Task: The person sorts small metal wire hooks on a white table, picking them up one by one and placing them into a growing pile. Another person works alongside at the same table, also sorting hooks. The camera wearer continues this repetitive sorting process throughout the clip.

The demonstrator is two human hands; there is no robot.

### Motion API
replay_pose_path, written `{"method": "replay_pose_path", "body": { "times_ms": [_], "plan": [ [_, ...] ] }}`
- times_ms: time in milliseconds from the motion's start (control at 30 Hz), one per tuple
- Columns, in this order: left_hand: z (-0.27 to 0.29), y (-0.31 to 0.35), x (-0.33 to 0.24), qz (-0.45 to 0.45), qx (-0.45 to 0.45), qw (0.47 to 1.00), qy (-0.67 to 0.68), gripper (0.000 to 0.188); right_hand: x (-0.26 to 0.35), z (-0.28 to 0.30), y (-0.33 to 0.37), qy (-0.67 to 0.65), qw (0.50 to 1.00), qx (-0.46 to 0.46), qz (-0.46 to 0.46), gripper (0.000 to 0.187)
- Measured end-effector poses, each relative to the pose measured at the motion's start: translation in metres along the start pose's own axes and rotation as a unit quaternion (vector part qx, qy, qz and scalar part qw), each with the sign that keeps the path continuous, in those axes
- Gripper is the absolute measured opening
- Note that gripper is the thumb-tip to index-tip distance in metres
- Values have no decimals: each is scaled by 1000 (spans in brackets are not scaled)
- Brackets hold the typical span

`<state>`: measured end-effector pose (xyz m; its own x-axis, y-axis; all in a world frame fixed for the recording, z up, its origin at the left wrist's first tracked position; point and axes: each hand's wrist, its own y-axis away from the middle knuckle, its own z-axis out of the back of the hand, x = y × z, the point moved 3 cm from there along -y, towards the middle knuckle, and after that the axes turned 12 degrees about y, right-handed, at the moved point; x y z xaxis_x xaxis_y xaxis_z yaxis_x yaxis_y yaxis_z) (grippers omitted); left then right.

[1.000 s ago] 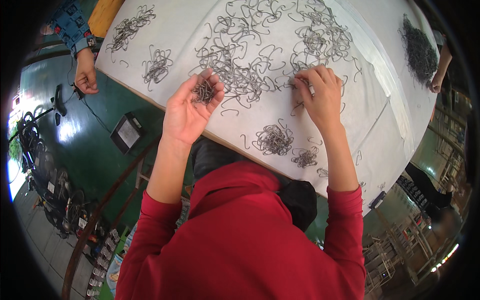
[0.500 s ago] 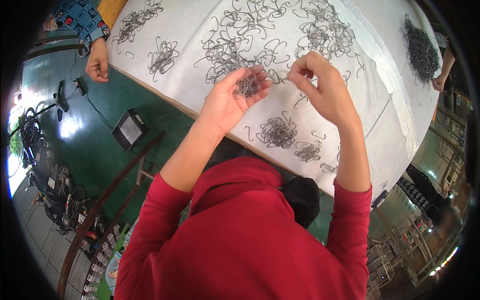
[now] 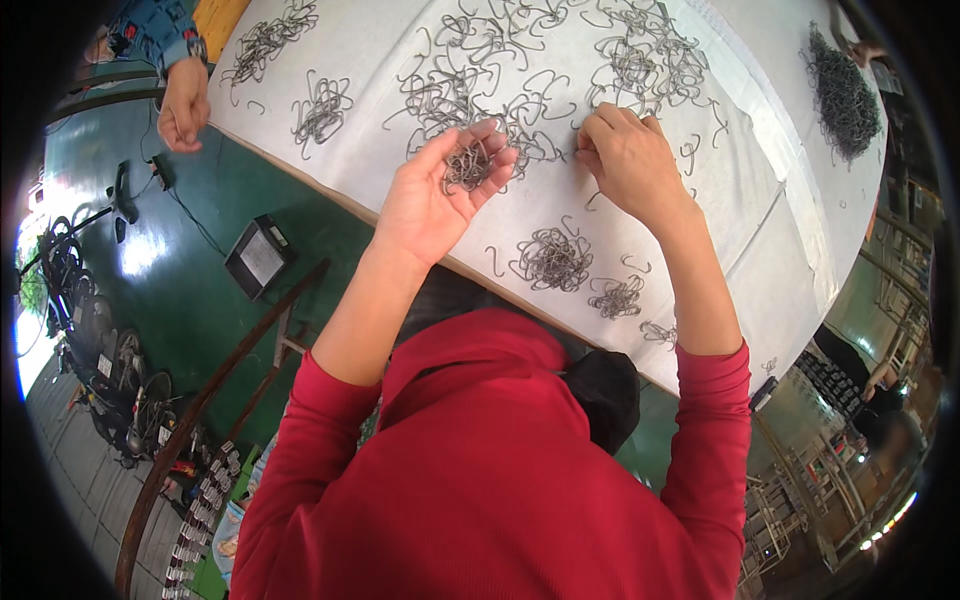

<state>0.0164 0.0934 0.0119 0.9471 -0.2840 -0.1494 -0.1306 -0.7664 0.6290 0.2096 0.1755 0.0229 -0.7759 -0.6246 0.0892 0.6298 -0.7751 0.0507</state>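
My left hand (image 3: 430, 195) is palm up above the table's near edge, its fingers curled round a small clump of grey S-shaped wire hooks (image 3: 467, 168). To its right, my right hand (image 3: 632, 165) reaches palm down over the tabletop, thumb and fingers bent together. Whatever its fingertips hold is hidden. Just beyond both hands spreads a loose tangle of hooks (image 3: 440, 95), and another heap of hooks (image 3: 635, 68) lies past the right hand. Closer to me, between my forearms, are a round pile of hooks (image 3: 553, 260) and a smaller pile (image 3: 617, 297).
The table (image 3: 745, 200) has a white covering. More hooks lie in a far-left pile (image 3: 322, 108) and a dense dark heap (image 3: 842, 95) at far right. Another person's hand (image 3: 184, 105) hangs by the left edge. A dark bin (image 3: 259, 257) stands on the green floor.
My left hand has shifted slightly left with its clump. My right hand has turned over, knuckles up, with its fingers lower toward the table. The other person's hand at left has moved a little.
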Motion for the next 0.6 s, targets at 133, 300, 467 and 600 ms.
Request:
{"method": "replay_pose_path", "body": {
  "times_ms": [133, 300, 467, 600],
  "plan": [
    [11, 2, -9, 0, 30, 999, 21, 34, -6, 22, -4, -119, 991, -6, -53, 7],
    [11, 4, -11, -4, 21, 1000, 20, 35, -16, 29, -3, -184, 975, -35, -123, 10],
    [-1, -4, 3, -1, 19, 1000, 10, 36, 17, 45, -9, -341, 935, -29, -96, 15],
    [-6, -10, 9, 26, 32, 998, 54, 35, 21, 46, -21, -293, 952, -61, -70, 13]
  ]
}}
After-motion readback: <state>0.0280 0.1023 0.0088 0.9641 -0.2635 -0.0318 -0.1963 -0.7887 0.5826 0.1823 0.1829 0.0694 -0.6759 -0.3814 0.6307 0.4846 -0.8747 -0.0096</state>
